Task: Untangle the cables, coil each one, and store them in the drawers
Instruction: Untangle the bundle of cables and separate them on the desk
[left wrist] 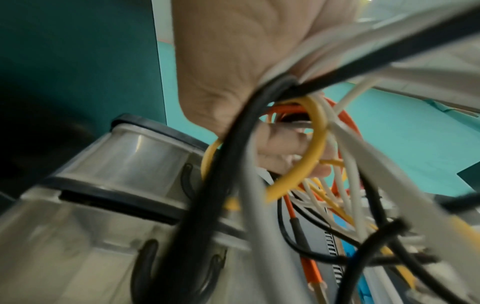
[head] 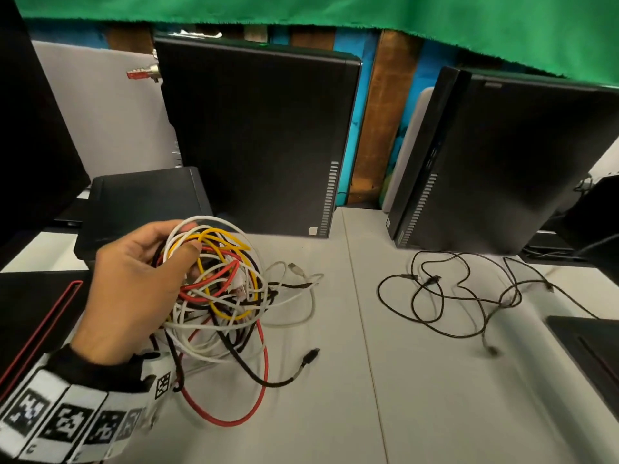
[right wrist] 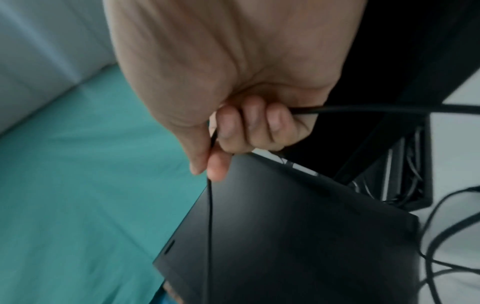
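Observation:
My left hand (head: 144, 279) grips a tangled bundle of white, yellow, red and black cables (head: 221, 286) just above the white table (head: 368, 413); loose ends with plugs trail onto the table at its right. In the left wrist view the hand (left wrist: 233, 67) is curled round the same bundle (left wrist: 306, 156). A thin black cable (head: 469, 296) lies sprawled on the table at the right. My right hand (right wrist: 233, 115) is outside the head view; in the right wrist view its fingers are curled round a thin black cable (right wrist: 210, 226) that hangs down from the thumb.
Two upright black computer cases (head: 261, 135) (head: 522, 162) stand at the back of the table. A flat black box (head: 140, 209) lies behind my left hand. Clear plastic drawers (left wrist: 124, 164) show in the left wrist view. A black unit (head: 589, 356) sits at the right edge.

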Action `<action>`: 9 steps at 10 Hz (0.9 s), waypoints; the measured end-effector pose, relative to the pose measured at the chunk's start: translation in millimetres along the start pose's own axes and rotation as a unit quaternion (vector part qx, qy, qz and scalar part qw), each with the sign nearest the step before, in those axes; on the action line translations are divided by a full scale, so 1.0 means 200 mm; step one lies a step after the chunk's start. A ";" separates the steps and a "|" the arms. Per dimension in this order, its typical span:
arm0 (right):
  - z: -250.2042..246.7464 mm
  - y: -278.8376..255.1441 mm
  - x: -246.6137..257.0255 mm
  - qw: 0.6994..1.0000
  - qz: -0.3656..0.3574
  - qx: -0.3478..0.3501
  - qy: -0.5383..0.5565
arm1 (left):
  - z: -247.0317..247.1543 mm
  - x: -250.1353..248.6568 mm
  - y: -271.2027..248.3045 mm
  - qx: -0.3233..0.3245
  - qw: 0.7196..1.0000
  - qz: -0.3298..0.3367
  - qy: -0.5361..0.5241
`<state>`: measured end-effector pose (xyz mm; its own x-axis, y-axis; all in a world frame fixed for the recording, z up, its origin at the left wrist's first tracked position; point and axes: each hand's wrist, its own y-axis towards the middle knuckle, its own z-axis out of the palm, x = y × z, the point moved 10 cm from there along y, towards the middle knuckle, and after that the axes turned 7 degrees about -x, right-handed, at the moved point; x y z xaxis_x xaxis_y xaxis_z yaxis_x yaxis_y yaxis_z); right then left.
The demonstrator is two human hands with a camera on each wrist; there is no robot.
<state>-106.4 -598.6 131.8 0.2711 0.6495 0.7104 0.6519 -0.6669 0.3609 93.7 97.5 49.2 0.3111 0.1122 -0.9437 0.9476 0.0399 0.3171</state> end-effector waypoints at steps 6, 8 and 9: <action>1.35 -1.60 1.18 0.922 -0.134 0.360 0.051 | 0.25 0.07 -0.13 0.033 0.948 -0.189 -0.252; 1.45 -1.65 1.20 0.935 -0.162 0.306 0.074 | 0.30 0.06 -0.17 0.033 0.936 -0.202 -0.285; 1.42 -1.63 1.17 0.940 -0.115 0.290 0.138 | 0.30 0.04 -0.17 0.041 0.936 -0.198 -0.287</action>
<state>-54.7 -126.3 8.5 -0.0655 0.5795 0.8124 0.9692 -0.1569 0.1900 69.2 38.6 24.8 -0.1001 -0.4488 -0.8880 0.9920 -0.1142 -0.0541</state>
